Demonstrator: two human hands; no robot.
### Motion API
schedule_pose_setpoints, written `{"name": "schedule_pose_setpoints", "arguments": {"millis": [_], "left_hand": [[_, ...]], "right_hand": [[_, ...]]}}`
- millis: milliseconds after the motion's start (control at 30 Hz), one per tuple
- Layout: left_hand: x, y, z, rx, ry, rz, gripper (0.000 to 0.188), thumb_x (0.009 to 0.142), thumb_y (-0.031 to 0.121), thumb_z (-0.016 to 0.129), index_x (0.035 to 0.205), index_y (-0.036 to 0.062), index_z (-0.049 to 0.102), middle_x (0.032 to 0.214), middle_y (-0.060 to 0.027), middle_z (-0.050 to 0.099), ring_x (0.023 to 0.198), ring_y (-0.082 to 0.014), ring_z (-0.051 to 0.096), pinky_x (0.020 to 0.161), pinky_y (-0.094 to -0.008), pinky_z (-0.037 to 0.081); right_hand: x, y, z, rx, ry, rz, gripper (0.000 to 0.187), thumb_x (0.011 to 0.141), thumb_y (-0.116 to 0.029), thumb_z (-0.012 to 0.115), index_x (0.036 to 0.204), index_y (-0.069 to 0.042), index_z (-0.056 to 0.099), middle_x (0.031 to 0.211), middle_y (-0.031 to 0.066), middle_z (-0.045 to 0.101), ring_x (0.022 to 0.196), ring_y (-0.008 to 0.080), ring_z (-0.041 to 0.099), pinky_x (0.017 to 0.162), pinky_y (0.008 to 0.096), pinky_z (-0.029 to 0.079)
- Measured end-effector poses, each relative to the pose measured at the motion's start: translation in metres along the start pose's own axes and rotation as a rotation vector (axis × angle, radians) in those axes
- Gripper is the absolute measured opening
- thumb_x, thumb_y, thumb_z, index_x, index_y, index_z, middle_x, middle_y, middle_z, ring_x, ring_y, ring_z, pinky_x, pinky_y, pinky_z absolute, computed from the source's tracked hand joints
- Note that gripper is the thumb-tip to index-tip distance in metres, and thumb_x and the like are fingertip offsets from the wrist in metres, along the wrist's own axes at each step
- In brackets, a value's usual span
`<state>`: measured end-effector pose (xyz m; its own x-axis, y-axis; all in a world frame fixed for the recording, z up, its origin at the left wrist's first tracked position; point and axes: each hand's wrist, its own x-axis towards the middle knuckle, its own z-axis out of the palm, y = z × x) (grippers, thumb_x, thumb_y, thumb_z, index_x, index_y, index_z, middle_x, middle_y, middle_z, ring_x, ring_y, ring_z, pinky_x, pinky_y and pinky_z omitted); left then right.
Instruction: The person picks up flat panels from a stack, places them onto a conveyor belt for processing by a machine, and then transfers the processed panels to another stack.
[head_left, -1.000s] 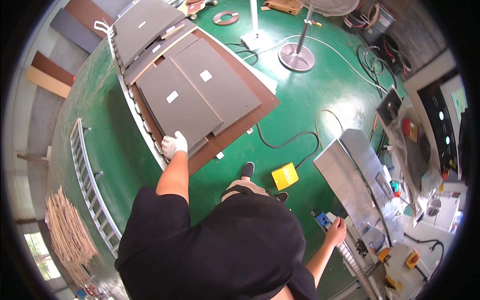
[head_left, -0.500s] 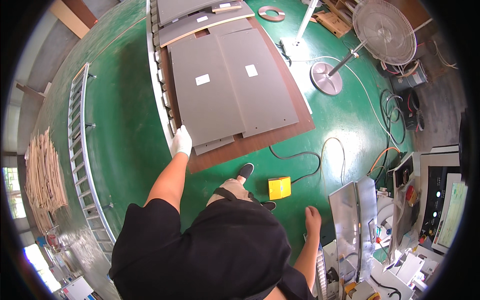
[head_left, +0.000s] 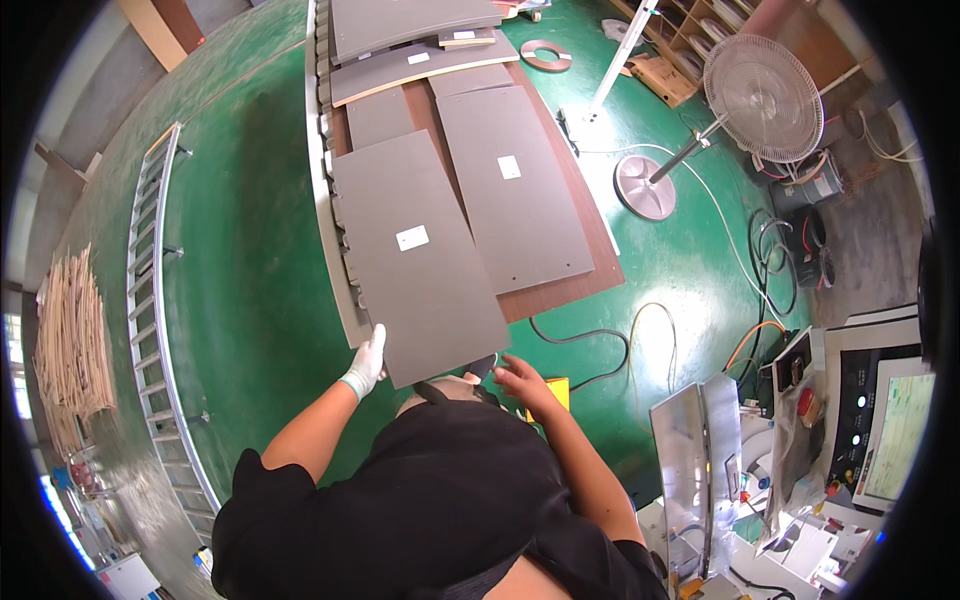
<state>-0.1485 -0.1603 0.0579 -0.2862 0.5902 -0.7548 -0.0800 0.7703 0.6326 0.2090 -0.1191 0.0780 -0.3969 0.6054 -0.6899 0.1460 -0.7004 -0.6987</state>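
A grey rectangular panel (head_left: 440, 290) with a white label sticks out past the near end of the stack, overhanging toward my body. My left hand (head_left: 370, 360), in a white glove, is closed on its left edge near the near corner. My bare right hand (head_left: 522, 385) is just beside the near right corner, fingers apart; I cannot make out any contact. A second labelled grey panel (head_left: 515, 205) lies to the right on a brown board (head_left: 560, 292). More grey panels (head_left: 415, 25) are piled at the far end.
A roller conveyor (head_left: 318, 150) runs along the stack's left side. Further left lies a metal ladder-like frame (head_left: 145, 320). A floor fan (head_left: 645, 188) stands right, with hoses on the green floor. A yellow box (head_left: 557, 398) sits near my feet. Machinery with a screen (head_left: 895, 440) is at the lower right.
The left panel has slid toward me and off the stack's near end, my left hand moving with it. My right hand has come from the lower right to the panel's near corner.
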Motion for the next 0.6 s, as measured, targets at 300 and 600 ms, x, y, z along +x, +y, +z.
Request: {"name": "schedule_pose_setpoints", "arguments": {"millis": [300,600], "left_hand": [[-0.041,0.032,0.053,-0.353,-0.279,0.111,0.063,0.106,0.060,0.040,0.126,0.0053,0.064,0.108,-0.0058,0.071,0.091,-0.0165,0.066,0.073,-0.0294,0.051],[-0.004,0.116,0.090,-1.159,-0.593,-0.009,0.045,0.104,0.041,0.051,0.135,0.0101,0.056,0.136,-0.0091,0.062,0.121,-0.0287,0.061,0.101,-0.0457,0.054]], "right_hand": [[0.011,-0.075,0.040,0.739,0.015,-0.205,0.051,0.096,-0.024,0.069,0.139,-0.006,0.048,0.128,0.0096,0.062,0.116,0.0267,0.063,0.097,0.0423,0.052],[-0.090,-0.108,-0.064,0.422,0.182,-0.418,0.052,0.087,-0.018,0.073,0.131,0.005,0.057,0.116,0.0122,0.069,0.103,0.0233,0.068,0.094,0.0375,0.054]]}}
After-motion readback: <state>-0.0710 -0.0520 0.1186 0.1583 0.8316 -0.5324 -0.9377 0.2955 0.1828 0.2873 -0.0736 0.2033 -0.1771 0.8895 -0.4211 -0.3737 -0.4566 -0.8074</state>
